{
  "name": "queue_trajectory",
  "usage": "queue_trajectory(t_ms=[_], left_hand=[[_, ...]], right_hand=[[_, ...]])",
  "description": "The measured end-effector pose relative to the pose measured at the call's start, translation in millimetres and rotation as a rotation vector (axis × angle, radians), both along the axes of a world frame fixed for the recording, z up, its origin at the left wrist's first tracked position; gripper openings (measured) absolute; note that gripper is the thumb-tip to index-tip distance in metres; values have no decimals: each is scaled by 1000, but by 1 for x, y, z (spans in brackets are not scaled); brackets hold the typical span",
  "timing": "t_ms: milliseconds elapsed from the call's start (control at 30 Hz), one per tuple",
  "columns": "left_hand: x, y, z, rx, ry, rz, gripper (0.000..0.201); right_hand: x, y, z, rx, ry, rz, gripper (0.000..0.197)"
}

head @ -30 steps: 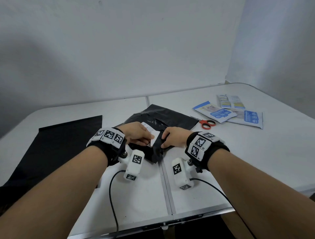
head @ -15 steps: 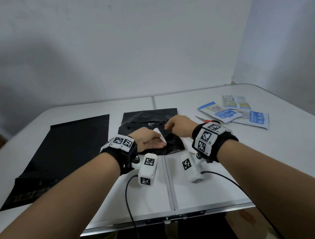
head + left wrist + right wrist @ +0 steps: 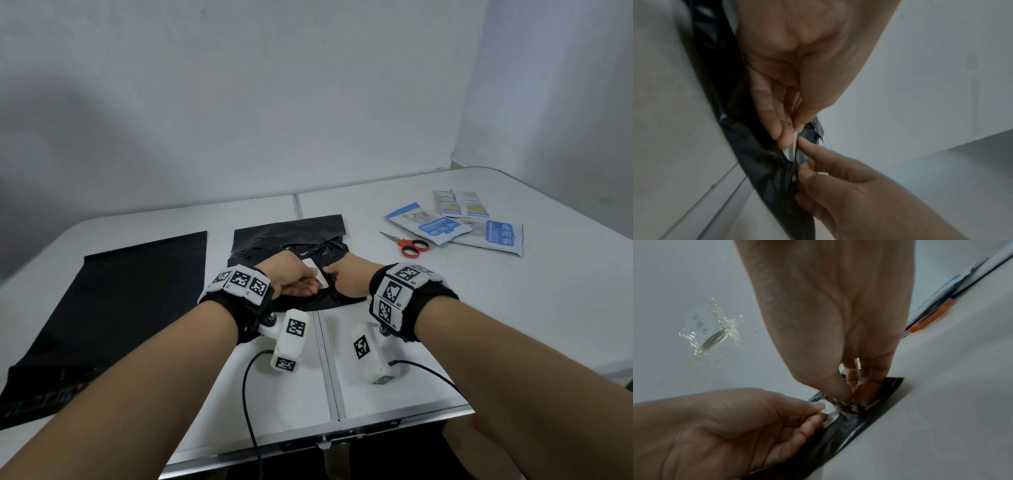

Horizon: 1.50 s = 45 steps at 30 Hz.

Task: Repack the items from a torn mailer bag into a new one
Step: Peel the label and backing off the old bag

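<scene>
Here the left hand [image 3: 291, 279] fingers [image 3: 813, 407] pinch a small white slip [image 3: 829, 408] while the right hand [image 3: 349, 282] fingers clamp the crumpled black torn plastic mailer bag [image 3: 291, 240] at desk [image 3: 513, 308] centre, probably parting its mouth. The flat black new bag [image 3: 130, 301] lies at nine o'clock. The torn bag's contents stay hidden.

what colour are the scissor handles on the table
Red-orange; the scissors show best in the head view.

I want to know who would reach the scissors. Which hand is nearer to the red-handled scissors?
Right. The right hand pinches the torn black bag, with the scissors just beyond it on its side; the left hand is farther.
</scene>
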<state>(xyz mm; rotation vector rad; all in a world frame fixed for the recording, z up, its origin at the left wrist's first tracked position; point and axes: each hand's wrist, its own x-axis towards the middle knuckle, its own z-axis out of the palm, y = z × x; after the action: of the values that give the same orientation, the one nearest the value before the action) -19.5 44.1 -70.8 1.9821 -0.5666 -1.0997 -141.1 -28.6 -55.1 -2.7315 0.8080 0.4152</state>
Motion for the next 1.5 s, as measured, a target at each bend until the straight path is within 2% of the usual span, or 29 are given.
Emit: queue_trajectory(t_ms=[633,900,967,1033,1133,1266,1366,1433,1500], left_hand=[[52,38,14,29,-37,-170,21],[50,45,1,-101,1,-34,12],[49,46,-1,-125,23,-11,11],[47,45,-1,-128,49,-7,9],[43,44,-2,-129,54,-5,5],[43,43,-2,-142,106,53,10],[40,42,2,-145,221,75,29],[38,40,5,-116,195,87,47],[34,37,6,-69,101,81,51]], right_hand=[[0,6,3,1,42,-5,57],[3,6,0,25,45,-10,57],[6,5,7,33,5,21,49],[15,7,11,40,-72,41,32],[26,15,4,18,-38,90,37],[31,18,-12,3,-17,113,43],[32,17,-15,20,-28,87,38],[32,17,-16,22,-42,90,37],[32,16,-17,35,-62,89,36]])
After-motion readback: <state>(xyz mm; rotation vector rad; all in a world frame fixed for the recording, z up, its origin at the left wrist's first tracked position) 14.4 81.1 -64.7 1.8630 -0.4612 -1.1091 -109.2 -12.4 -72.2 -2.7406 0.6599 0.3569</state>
